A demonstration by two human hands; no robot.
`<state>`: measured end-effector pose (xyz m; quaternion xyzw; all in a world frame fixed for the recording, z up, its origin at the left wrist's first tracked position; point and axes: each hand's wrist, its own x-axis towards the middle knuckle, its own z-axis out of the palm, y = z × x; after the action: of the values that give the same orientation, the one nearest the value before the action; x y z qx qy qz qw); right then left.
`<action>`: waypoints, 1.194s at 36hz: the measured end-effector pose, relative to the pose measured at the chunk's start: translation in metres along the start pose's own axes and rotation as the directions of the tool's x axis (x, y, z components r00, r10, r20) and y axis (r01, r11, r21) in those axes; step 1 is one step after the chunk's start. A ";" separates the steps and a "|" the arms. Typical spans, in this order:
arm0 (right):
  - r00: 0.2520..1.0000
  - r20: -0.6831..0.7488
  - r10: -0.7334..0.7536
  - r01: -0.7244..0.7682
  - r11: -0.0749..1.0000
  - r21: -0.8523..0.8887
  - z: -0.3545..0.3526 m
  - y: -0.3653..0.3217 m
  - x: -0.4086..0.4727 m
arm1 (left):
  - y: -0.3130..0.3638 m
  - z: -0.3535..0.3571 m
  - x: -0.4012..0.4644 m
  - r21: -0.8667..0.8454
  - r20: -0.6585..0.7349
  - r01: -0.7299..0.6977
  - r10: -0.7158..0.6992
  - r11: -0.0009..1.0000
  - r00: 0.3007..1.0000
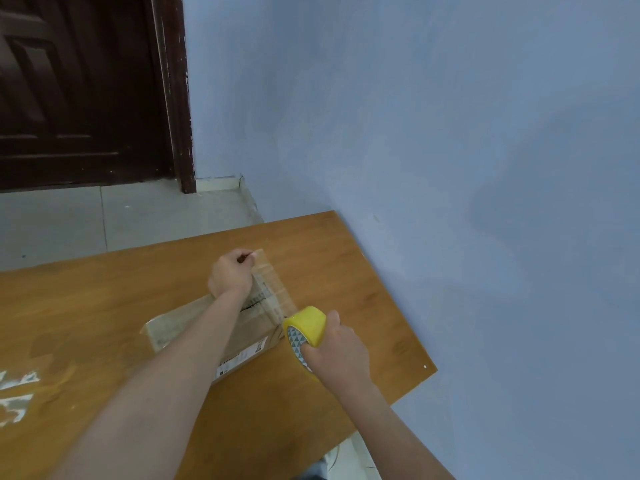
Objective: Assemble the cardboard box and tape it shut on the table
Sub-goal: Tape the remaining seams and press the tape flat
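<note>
A brown cardboard box [194, 323] with a white shipping label lies on the wooden table [104, 299], partly hidden under my left forearm. My left hand [231, 273] pinches the free end of a clear tape strip [272, 289] beyond the box's far edge. The strip runs back over the box to a yellow tape roll [308, 323]. My right hand [334, 351] grips that roll at the box's near right corner, fingers through its patterned core.
The table's right side meets a blue wall [450, 150]. White marks [17, 393] show on the tabletop at the left. Beyond the table's far edge lie a grey tiled floor [104, 220] and a dark wooden door [79, 88].
</note>
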<state>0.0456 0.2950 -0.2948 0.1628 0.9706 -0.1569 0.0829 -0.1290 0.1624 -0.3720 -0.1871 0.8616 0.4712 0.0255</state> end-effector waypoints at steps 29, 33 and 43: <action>1.000 0.024 0.008 -0.008 1.000 -0.015 0.007 0.005 0.002 | 0.000 0.000 -0.005 0.081 -0.018 -0.009 0.010 0.997 1.000; 0.999 0.032 0.023 -0.023 1.000 -0.006 0.010 0.005 0.004 | 0.001 -0.001 -0.005 0.101 -0.001 -0.021 0.021 0.995 1.000; 0.997 0.052 0.049 -0.049 0.999 -0.004 0.018 0.005 0.009 | 0.001 0.000 -0.002 0.137 0.025 -0.005 0.002 0.991 1.000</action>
<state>0.0411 0.2957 -0.3151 0.1824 0.9640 -0.1580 0.1122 -0.1274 0.1639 -0.3708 -0.1776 0.8919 0.4131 0.0481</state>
